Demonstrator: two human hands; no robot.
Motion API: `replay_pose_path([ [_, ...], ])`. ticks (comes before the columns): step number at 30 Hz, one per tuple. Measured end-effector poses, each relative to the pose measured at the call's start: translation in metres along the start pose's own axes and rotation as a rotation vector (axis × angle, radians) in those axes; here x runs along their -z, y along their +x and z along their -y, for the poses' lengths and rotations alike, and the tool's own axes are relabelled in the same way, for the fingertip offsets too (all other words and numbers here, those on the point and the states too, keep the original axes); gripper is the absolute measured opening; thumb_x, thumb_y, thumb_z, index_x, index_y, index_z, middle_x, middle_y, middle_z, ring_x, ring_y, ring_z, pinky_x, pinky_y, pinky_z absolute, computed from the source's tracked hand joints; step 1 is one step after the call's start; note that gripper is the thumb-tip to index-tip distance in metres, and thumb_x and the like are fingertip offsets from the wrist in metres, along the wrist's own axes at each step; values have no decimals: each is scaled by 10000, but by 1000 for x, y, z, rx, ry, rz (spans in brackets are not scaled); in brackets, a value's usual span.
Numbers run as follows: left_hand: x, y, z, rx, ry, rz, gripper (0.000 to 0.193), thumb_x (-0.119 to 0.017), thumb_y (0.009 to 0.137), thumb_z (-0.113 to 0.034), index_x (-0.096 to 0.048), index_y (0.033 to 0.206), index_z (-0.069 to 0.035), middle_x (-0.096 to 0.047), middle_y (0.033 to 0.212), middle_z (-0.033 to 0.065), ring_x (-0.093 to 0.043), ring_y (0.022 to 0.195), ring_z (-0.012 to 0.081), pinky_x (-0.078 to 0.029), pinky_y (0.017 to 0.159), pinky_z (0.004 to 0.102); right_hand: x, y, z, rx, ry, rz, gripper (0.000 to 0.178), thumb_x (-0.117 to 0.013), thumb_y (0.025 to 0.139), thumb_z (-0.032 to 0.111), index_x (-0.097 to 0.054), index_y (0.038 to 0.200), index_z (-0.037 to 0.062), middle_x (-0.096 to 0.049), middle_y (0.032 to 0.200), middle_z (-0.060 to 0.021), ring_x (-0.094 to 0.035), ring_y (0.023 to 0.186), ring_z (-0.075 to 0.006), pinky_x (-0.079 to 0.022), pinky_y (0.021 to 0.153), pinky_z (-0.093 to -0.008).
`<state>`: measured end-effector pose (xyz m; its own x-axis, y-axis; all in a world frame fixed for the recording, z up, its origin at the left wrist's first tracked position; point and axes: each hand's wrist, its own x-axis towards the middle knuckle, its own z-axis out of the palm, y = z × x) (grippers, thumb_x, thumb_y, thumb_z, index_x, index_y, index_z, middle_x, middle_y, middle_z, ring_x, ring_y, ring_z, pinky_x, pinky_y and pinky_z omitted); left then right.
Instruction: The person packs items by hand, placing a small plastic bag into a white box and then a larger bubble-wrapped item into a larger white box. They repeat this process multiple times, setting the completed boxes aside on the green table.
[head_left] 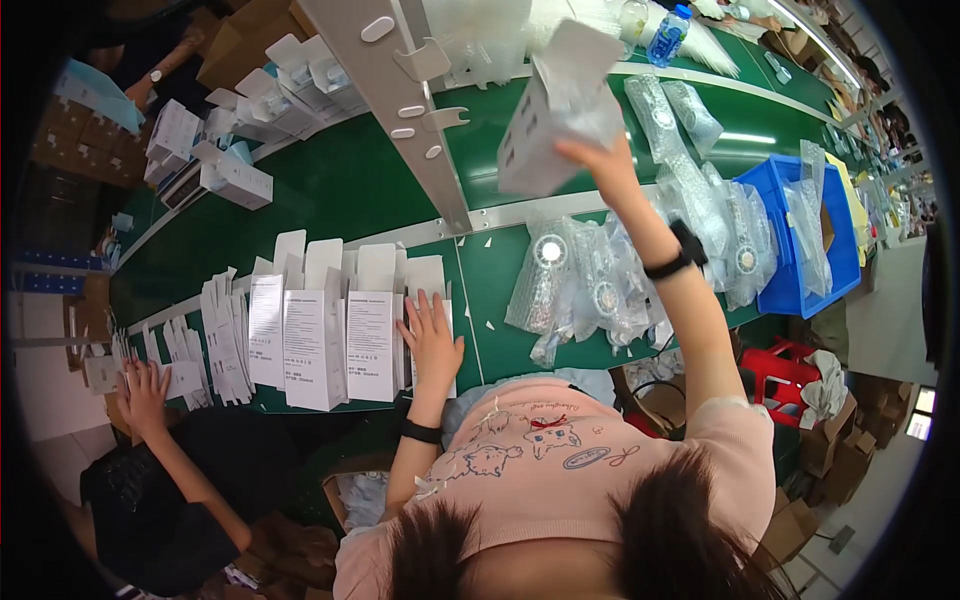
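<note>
My right hand (608, 165) is raised over the far side of the table and closed on a white carton (537, 135). The carton's top flap stands up, and clear plastic wrapping shows at its mouth. Against the right end of a row of upright white cartons (313, 340) lies my left hand (434, 335), its fingers spread. The nearest cartons have raised flaps and printed fronts. To the right of my left hand, items in bubble wrap (552, 285) lie in a pile, some with round ends showing.
A blue bin (812, 240) holding plastic-wrapped pieces stands at the right. A metal post (400, 110) rises behind the cartons. Far off are a bottle (668, 38) and more open cartons (235, 175). At left, a co-worker's hand (143, 397) touches flat cartons.
</note>
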<state>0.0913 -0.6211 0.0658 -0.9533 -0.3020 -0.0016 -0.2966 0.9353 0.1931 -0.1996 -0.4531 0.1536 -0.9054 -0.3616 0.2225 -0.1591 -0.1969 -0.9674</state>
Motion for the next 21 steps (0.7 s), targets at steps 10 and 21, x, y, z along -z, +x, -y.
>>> replay_pose_path([
  [10, -8, 4, -35, 34, -346, 54, 776, -689, 667, -237, -295, 1310, -54, -173, 1385, 215, -193, 1250, 400, -237, 980, 490, 9, 120, -142, 196, -527, -152, 904, -763, 600, 173, -227, 1315, 33, -465, 1153, -168, -449, 1083, -278, -369, 910, -356],
  [21, -68, 15, 4, 127, -770, 322, 804, -695, 671, -186, -255, 1331, -49, -305, 1314, 235, -336, 1184, 363, -290, 976, 386, 3, -98, -74, 426, -1121, 1335, 692, -712, 582, 177, -440, 1217, 152, -501, 1138, -63, -418, 1113, -260, -281, 982, -483],
])
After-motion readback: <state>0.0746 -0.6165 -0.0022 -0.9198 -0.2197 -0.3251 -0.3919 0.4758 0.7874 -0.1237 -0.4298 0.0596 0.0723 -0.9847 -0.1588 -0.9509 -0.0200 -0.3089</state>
